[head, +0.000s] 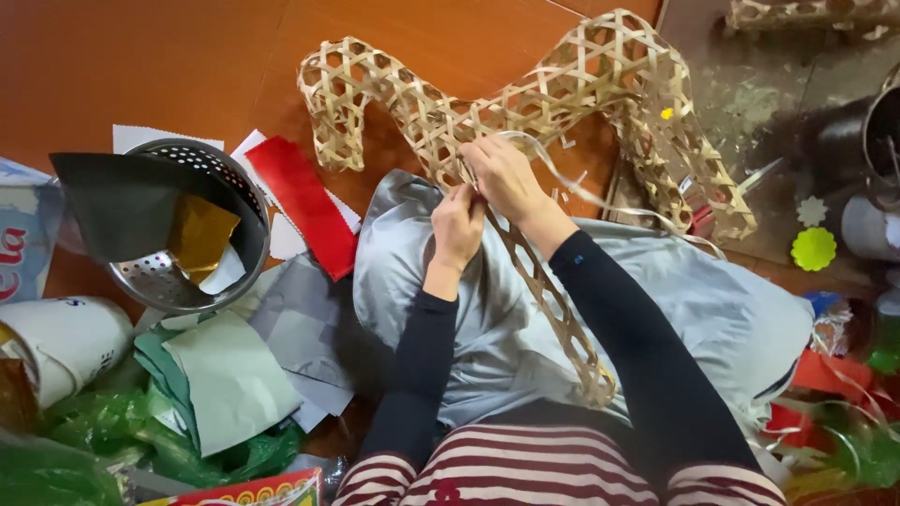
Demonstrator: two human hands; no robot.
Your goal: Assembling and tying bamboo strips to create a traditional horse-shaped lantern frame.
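Seated on the floor (141, 56) in striped clothing and black sleeves, a person works on an open-weave bamboo frame (562, 94) that runs from the lap out across the orange-brown floor. The left hand (457, 228) is closed in a pinch on the lattice where it narrows; the right hand (506, 178), just beyond and touching it, has its fingers (478, 159) curled around a thin pale strip (581, 178) that loops away to the right. Threading such a strip seems to go best with the left hand bracing the weave close to the entry point, while the right feeds it flat, not twisted, through 1 hexagonal gap at a time.

The frame is stiff, springy cane, woven in hexagons and bent into a curving, lobed shape. Under it lies a smooth grey cloth (712, 309) with a slight sheen. To the left sit loose sheets of green, grey and red paper (300, 201), and a perforated metal colander (187, 225) holding dark and gold sheets. Far right, a yellow-green scalloped disc (813, 248) lies on the floor.
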